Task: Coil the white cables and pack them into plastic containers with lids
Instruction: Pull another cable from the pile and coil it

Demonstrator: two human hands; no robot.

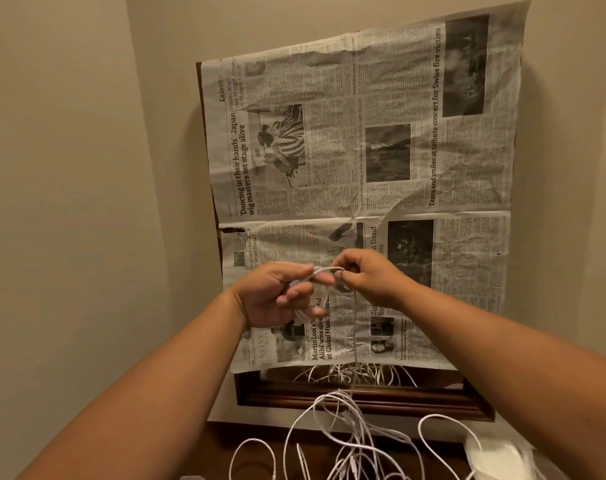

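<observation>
Both hands are raised in front of a newspaper (363, 150) that covers most of a dark wooden frame (363, 401) against a beige wall (69, 168). The left hand (277, 296) has its fingers curled round a white cable (324, 270), with turns of it gathered at the fingers; the right hand (367, 275) is closed in a pinch on the same cable, thumb against forefinger, just beside the left. The cable spans the short gap between the two hands; a thin strand hangs from them down towards the lower edge of the paper. The loose cables (350, 441) lie in a tangled heap on a dark surface (225, 441) below the frame, well under the hands; an uncovered strip at the bottom of the frame shows more white strands, apparently a reflection. A pale object (499, 455) sits at the lower right beside the heap; it is too blurred to identify.
</observation>
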